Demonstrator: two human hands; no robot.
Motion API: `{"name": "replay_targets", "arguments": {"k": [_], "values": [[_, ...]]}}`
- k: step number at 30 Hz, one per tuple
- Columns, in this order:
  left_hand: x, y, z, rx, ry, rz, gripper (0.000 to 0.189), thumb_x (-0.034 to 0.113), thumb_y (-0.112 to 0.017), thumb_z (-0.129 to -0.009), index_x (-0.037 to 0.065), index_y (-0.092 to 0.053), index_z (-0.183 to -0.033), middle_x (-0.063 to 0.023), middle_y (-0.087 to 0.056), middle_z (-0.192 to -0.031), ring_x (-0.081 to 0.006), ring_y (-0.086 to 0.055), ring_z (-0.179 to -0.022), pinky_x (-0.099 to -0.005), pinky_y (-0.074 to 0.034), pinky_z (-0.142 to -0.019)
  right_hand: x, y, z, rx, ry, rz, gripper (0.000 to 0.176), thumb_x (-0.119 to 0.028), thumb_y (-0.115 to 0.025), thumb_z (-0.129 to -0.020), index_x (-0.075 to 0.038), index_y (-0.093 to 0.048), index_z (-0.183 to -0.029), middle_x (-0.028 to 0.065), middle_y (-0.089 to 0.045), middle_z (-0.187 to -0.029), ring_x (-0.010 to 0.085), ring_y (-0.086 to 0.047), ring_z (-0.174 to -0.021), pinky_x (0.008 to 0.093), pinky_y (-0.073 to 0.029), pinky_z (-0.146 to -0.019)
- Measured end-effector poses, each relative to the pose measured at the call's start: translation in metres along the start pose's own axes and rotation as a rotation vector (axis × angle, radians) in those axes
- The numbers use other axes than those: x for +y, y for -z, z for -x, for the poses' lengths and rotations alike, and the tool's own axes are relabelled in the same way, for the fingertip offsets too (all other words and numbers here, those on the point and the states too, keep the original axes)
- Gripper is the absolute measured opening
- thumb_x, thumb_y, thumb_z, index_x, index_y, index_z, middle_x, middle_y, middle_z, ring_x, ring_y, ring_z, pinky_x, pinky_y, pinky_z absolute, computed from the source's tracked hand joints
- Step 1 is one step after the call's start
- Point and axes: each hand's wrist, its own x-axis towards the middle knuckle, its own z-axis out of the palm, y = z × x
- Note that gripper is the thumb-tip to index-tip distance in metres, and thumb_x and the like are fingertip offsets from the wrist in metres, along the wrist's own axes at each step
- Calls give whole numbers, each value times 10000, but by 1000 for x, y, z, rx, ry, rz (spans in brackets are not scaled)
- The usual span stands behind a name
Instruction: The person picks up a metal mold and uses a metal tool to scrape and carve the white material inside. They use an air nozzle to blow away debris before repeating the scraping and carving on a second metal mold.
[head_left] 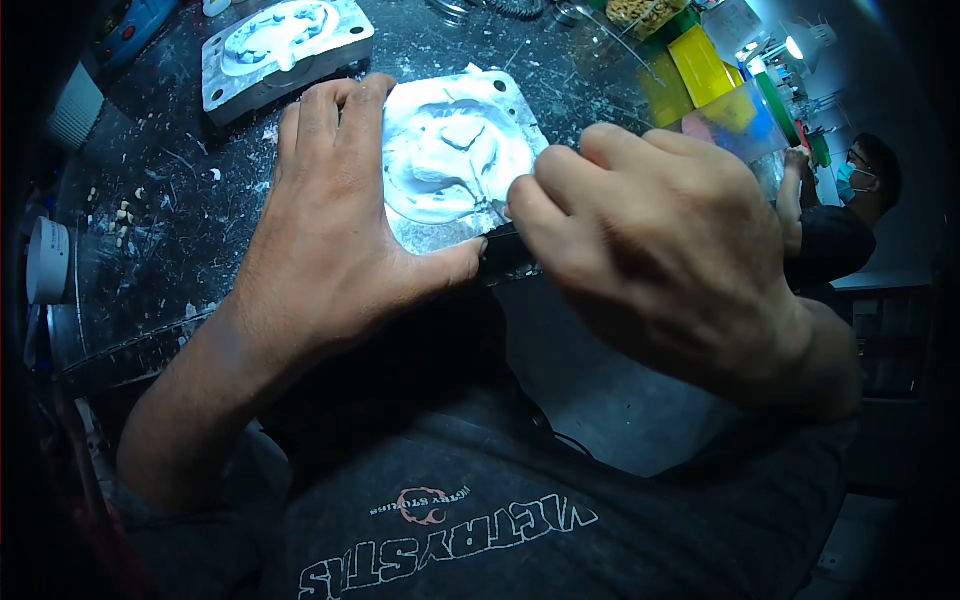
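A pale metal mold half (pixel 435 237) lies at the bench's front edge, with a white-coated, shaped cavity facing up. My left hand (pixel 325 215) grips it, fingers along its left side and thumb at its front edge. Over the mold's right front corner, my right hand (pixel 660 240) is closed in a fist, knuckles up. Whatever its fingers hold is hidden; a thin dark line shows in the cavity close to them. Behind my left hand sits a second mold half (pixel 240 92), its white cavity holding bluish lumps.
White crumbs and scraps litter the dark bench (pixel 160 250). A white round container (pixel 48 262) stands at the left edge. Yellow tray (pixel 703 65), clear bin (pixel 735 120) and lamp (pixel 800 45) are at upper right. A masked person (pixel 835 235) sits at the far right.
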Motion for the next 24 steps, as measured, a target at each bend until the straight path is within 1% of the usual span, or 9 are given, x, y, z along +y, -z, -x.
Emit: {"name": "replay_targets", "arguments": {"k": [4, 7, 9, 13, 14, 15, 20, 23, 24], "values": [[0, -1, 1, 17, -4, 7, 1134, 497, -884, -642, -42, -386, -1507, -240, -454, -1398, -415, -438, -1338, -528, -398, -1149, -2, -15, 5, -57, -18, -60, 86, -147, -671, -804, -63, -665, -822, 33, -573, -741, 171, -618, -658, 332, -497, -522], [0, 0, 0, 0, -5, 8, 1143, 517, -881, -630, -42, -394, -1500, -231, -457, -1392, -412, -440, -1327, -525, -391, -1148, 14, -23, -1, 126, 111, -64, 91, -153, -664, -819, -63, -654, -814, 35, -568, -730, 171, -625, -653, 331, -503, -503], [-4, -1, -2, 8, -33, 13, 1136, 516, -881, -631, -37, -397, -1497, -230, -460, -1387, -409, -442, -1323, -523, -390, -1145, 23, -36, 1, 390, 175, -214, 104, -155, -683, -842, -71, -639, -799, 31, -555, -718, 168, -627, -655, 317, -507, -508], [-8, 0, -4, -2, -86, -2, 1101, 484, -880, -645, -33, -402, -1491, -226, -470, -1371, -405, -444, -1314, -517, -384, -1140, 16, -52, 5, 316, 60, -314, 187, -198, -764, -855, -90, -627, -788, 1, -563, -728, 140, -600, -635, 303, -486, -511], [-9, 1, -4, -8, -87, -10, 1101, 484, -880, -645, -33, -402, -1491, -226, -470, -1371, -405, -444, -1314, -517, -384, -1140, 18, -62, 7, 330, 85, -314, 119, -208, -685, -935, -95, -661, -907, -18, -567, -751, 126, -614, -642, 270, -512, -522], [-10, 2, -5, -27, -107, -8, 1087, 461, -880, -650, -34, -400, -1492, -226, -472, -1372, -401, -447, -1316, -512, -380, -1143, 15, -68, 8, 335, 80, -318, 119, -208, -685, -935, -95, -661, -907, -18, -567, -751, 126, -614, -642, 270, -512, -522], [-16, 8, -13, -25, -146, -34, 1052, 425, -887, -645, -15, -422, -1480, -209, -475, -1389, -387, -471, -1314, -495, -392, -1137, 11, -82, 5, 565, 83, -277, 196, -251, -755, -887, -87, -663, -831, -19, -571, -746, 113, -603, -649, 264, -477, -510], [-23, 19, -25, -176, -134, 113, 1097, 418, -906, -635, 19, -413, -1530, -204, -468, -1431, -395, -462, -1367, -484, -388, -1169, 9, -79, 6, 594, 112, -263, 226, -274, -755, -882, -78, -664, -818, -11, -577, -754, 116, -586, -642, 265, -456, -502], [-34, 21, -31, -252, -206, 188, 1137, 422, -920, -629, 44, -395, -1564, -205, -460, -1457, -400, -448, -1395, -482, -376, -1193, 8, -69, 10, 531, 91, -331, 156, -195, -752, -890, -46, -710, -913, 13, -617, -790, 144, -629, -686, 281, -507, -545]]}}
